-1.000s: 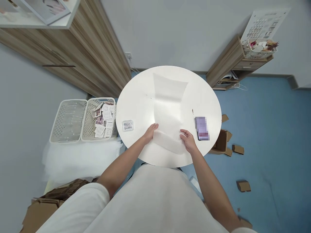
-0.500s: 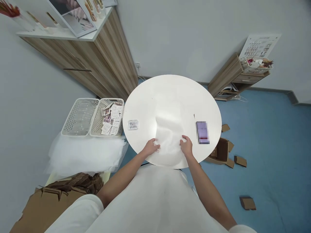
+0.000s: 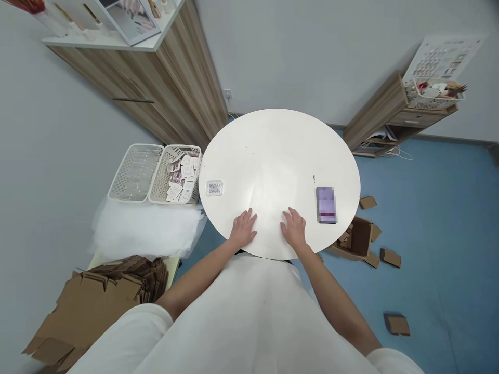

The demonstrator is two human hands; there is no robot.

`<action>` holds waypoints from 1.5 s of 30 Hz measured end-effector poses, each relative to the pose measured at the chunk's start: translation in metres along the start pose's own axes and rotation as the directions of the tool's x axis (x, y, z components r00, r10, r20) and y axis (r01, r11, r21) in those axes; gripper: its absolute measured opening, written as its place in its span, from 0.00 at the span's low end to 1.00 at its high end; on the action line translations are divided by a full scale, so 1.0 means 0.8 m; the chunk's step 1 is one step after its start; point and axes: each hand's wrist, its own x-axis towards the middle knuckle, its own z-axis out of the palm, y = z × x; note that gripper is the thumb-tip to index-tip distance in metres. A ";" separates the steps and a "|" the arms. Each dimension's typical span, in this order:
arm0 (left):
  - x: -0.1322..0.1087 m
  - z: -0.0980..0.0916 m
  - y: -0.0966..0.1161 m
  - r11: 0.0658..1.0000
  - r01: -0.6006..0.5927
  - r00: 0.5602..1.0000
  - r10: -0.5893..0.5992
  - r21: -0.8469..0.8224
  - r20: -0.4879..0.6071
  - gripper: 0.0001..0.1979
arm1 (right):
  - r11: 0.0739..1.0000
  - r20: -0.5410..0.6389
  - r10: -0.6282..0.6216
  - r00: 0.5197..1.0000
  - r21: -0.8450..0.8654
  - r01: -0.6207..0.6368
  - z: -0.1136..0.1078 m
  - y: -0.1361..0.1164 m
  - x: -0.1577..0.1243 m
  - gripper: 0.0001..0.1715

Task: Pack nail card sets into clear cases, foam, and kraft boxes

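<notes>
My left hand (image 3: pixel 243 228) lies palm down near the front edge of the white oval table (image 3: pixel 273 135), fingers spread. To its right, my right hand (image 3: pixel 293 228) rests the same way, fingers apart. A thin whitish sheet (image 3: pixel 268 218) seems to lie flat between and under the hands; its edges blend into the tabletop. Left of my left hand is a small clear plastic tray (image 3: pixel 214 188) with small items in it. A purple box (image 3: pixel 326 205), blurred by pixelation, lies beyond my right hand to the right.
At the left stand a white basket of clear plastic cases (image 3: pixel 136 174) and a basket of printed cards (image 3: pixel 181 176). Nearer are a pile of white translucent sheets (image 3: pixel 144 228) and stacked flat cardboard (image 3: pixel 89 306). An open cardboard box (image 3: pixel 356 239) and scraps lie on the floor at right.
The white sheet, raised and wrinkled between my hands before, now looks flat on the table. My fingers have gone from holding its sides to lying spread. The view has shifted slightly.
</notes>
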 end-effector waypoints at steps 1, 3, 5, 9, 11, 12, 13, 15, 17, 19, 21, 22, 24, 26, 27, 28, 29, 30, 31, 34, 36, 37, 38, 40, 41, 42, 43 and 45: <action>-0.003 0.004 0.000 0.998 -0.055 0.998 0.055 0.028 0.025 0.29 | 0.999 0.074 -0.034 0.997 -0.022 0.036 0.003 0.001 -0.002 0.24; -0.007 0.011 -0.001 0.995 -0.089 0.995 0.086 0.054 0.054 0.28 | 0.996 0.162 -0.055 0.985 -0.063 0.065 0.007 0.004 -0.003 0.24; -0.007 0.016 0.001 0.995 -0.078 0.995 0.075 0.057 0.059 0.28 | 0.992 0.182 -0.054 0.982 -0.102 0.074 0.010 0.008 0.001 0.25; -0.001 0.019 0.003 0.996 -0.070 0.995 0.066 0.059 0.073 0.29 | 0.984 0.178 -0.033 0.983 -0.165 0.063 0.008 0.014 0.015 0.26; 0.004 0.018 0.002 0.995 -0.080 0.994 0.075 0.054 0.077 0.30 | 0.983 0.170 -0.014 0.985 -0.179 0.045 0.007 0.015 0.019 0.26; 0.007 0.018 0.001 0.995 -0.088 0.993 0.084 0.046 0.079 0.30 | 0.983 0.164 -0.005 0.986 -0.180 0.035 0.006 0.014 0.020 0.26; 0.010 0.018 0.000 0.995 -0.098 0.992 0.095 0.035 0.080 0.30 | 0.984 0.160 0.004 0.987 -0.178 0.025 0.006 0.014 0.020 0.26; 0.014 0.017 -0.002 0.993 -0.117 0.990 0.115 0.013 0.086 0.31 | 0.985 0.155 0.029 0.987 -0.174 -0.002 0.005 0.012 0.018 0.26; 0.015 0.016 -0.003 0.991 -0.131 0.987 0.132 -0.007 0.090 0.31 | 0.984 0.148 0.062 0.987 -0.175 -0.035 0.003 0.008 0.015 0.26; 0.012 0.014 -0.006 0.986 -0.161 0.983 0.163 -0.035 0.083 0.31 | 0.983 0.125 0.090 0.988 -0.168 -0.068 0.000 -0.002 0.015 0.26; 0.007 0.008 -0.015 0.979 -0.189 0.980 0.193 -0.074 0.054 0.31 | 0.988 0.090 0.095 0.991 -0.130 -0.083 -0.001 -0.020 0.020 0.25; 0.004 0.003 -0.022 0.977 -0.187 0.981 0.191 -0.098 0.030 0.31 | 0.992 0.078 0.085 0.993 -0.097 -0.078 -0.001 -0.033 0.025 0.25; 0.000 -0.011 -0.045 0.980 -0.122 0.992 0.118 -0.158 -0.034 0.31 | 0.999 0.083 0.048 0.995 -0.003 -0.048 0.005 -0.066 0.041 0.25; 0.000 -0.027 -0.077 0.968 0.012 0.993 -0.041 -0.249 -0.111 0.32 | 0.992 0.139 0.000 0.990 0.125 -0.017 0.016 -0.106 0.062 0.25; 0.002 -0.035 -0.095 0.946 0.088 0.979 -0.141 -0.312 -0.150 0.33 | 0.979 0.177 -0.028 0.984 0.205 -0.009 0.023 -0.126 0.073 0.25; 0.005 -0.042 -0.114 0.912 0.153 0.955 -0.236 -0.381 -0.181 0.34 | 0.958 0.218 -0.038 0.975 0.287 -0.027 0.032 -0.146 0.085 0.25; 0.009 -0.049 -0.133 0.867 0.197 0.927 -0.317 -0.457 -0.200 0.35 | 0.930 0.261 -0.040 0.965 0.364 -0.060 0.041 -0.165 0.095 0.26; 0.014 -0.054 -0.150 0.816 0.219 0.905 -0.375 -0.535 -0.202 0.35 | 0.898 0.299 -0.032 0.954 0.428 -0.104 0.049 -0.183 0.105 0.26; 0.019 -0.058 -0.165 0.759 0.231 0.889 -0.419 -0.608 -0.186 0.34 | 0.865 0.345 -0.029 0.938 0.479 -0.150 0.058 -0.198 0.115 0.26; 0.032 -0.065 -0.197 0.555 0.268 0.859 -0.508 -0.788 -0.067 0.31 | 0.785 0.451 -0.021 0.893 0.560 -0.264 0.081 -0.233 0.137 0.28; 0.038 -0.066 -0.207 0.430 0.271 0.853 -0.521 -0.862 0.008 0.28 | 0.748 0.490 -0.024 0.871 0.587 -0.310 0.092 -0.245 0.147 0.30; 0.040 -0.067 -0.209 0.386 0.262 0.857 -0.515 -0.885 0.029 0.28 | 0.730 0.503 -0.026 0.864 0.600 -0.327 0.096 -0.249 0.150 0.31; 0.041 -0.066 -0.210 0.358 0.250 0.862 -0.505 -0.900 0.038 0.27 | 0.712 0.513 -0.027 0.858 0.613 -0.343 0.099 -0.251 0.152 0.32; 0.041 -0.065 -0.208 0.337 0.235 0.868 -0.496 -0.912 0.040 0.26 | 0.680 0.528 -0.028 0.849 0.633 -0.371 0.101 -0.252 0.154 0.33; 0.040 -0.064 -0.206 0.337 0.233 0.868 -0.496 -0.912 0.039 0.26 | 0.666 0.531 -0.031 0.847 0.642 -0.379 0.100 -0.250 0.153 0.34; 0.039 -0.063 -0.203 0.337 0.233 0.866 -0.498 -0.912 0.037 0.25 | 0.654 0.529 -0.037 0.848 0.654 -0.380 0.098 -0.247 0.152 0.34; 0.038 -0.061 -0.199 0.341 0.228 0.867 -0.497 -0.912 0.032 0.25 | 0.642 0.520 -0.044 0.853 0.669 -0.375 0.095 -0.243 0.149 0.34; 0.037 -0.055 -0.186 0.353 0.200 0.877 -0.481 -0.914 0.006 0.25 | 0.616 0.488 -0.046 0.872 0.701 -0.360 0.087 -0.230 0.141 0.33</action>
